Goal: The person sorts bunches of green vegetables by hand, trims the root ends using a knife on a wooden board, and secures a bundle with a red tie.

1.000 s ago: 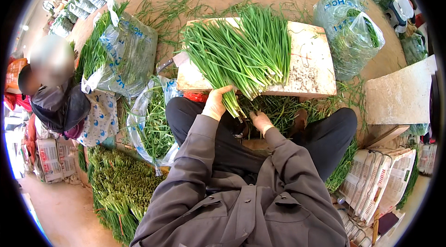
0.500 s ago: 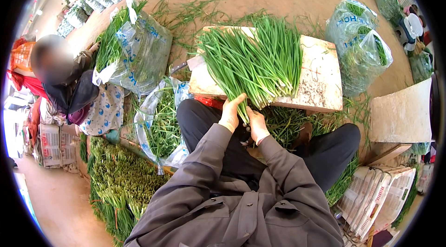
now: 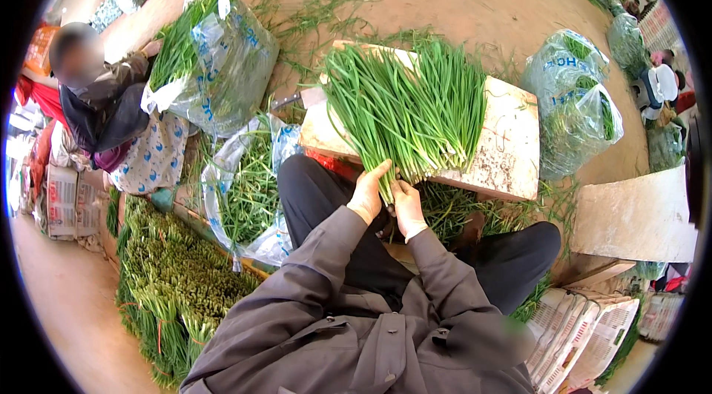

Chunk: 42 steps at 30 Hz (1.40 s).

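Observation:
A thick spread of green Chinese chives (image 3: 415,97) lies across a pale wooden block (image 3: 512,138) in front of my knees, pale stem ends toward me. At its near left, my left hand (image 3: 366,194) wraps round the stem ends of one bunch. Close beside it, my right hand (image 3: 407,207) has its fingers closed on the same stems from the right. The bunch's leaves still rest over the block and the other chives. Left of the block lies a knife (image 3: 286,100) with a dark handle; its blade reaches the block's corner.
An open plastic bag of chive scraps (image 3: 256,197) stands by my left knee. Upright bundles of chives (image 3: 174,268) are packed at lower left. Filled bags flank the block (image 3: 222,71) (image 3: 571,108). A person (image 3: 111,105) sits at far left. Folded newspapers (image 3: 578,335) lie at lower right.
The whole view has shifted and turned slightly. Both hands keep hold of the chive stems, with the right fingers drawn up a little closer to the left hand.

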### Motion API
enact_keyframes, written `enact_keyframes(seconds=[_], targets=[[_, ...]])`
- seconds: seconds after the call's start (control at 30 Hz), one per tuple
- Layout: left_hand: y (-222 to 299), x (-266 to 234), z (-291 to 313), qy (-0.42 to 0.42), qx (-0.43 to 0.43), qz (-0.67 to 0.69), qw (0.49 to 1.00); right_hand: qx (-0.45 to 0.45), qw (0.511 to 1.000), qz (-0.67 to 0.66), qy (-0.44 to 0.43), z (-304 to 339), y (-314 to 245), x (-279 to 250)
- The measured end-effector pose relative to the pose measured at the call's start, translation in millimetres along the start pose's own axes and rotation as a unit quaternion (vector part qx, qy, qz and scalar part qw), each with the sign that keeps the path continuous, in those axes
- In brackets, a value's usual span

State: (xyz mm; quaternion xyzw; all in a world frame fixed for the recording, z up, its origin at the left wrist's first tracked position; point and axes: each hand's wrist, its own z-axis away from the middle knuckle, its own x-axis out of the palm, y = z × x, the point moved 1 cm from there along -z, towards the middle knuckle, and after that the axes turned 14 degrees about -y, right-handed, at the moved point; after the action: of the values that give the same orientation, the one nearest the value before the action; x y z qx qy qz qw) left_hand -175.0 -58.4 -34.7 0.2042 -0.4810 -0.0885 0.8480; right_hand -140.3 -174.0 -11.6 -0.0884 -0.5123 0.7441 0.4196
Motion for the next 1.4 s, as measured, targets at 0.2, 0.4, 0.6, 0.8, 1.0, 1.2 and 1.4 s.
enact_keyframes(seconds=[0.2,0.4,0.6,0.8,1.0,1.2,1.4], targets=[[10,-16,-9,-0.006,-0.069,0.014,0.998,0.004,0.976,-0.075,-0.204,16,-8,-17],[8,-4,-12,0.007,-0.041,0.014,0.999,0.019,0.962,0.201,-0.184,17,8,-43],[10,0,-8,0.024,-0.04,0.058,0.997,0.035,0.976,0.207,-0.06,42,20,-52],[7,-4,-7,0.034,-0.008,0.031,0.999,0.089,0.985,0.088,-0.122,43,15,-22],[6,2,-12,0.048,-0.028,0.037,0.998,0.081,0.99,0.082,-0.076,15,5,-18],[4,16,-11,0.098,-0.013,-0.01,0.995,-0.125,0.885,0.442,0.081,38,-21,-63],[-11,-5,-30,0.106,-0.025,-0.047,0.993,-0.275,0.704,0.626,0.193,17,-91,-58]])
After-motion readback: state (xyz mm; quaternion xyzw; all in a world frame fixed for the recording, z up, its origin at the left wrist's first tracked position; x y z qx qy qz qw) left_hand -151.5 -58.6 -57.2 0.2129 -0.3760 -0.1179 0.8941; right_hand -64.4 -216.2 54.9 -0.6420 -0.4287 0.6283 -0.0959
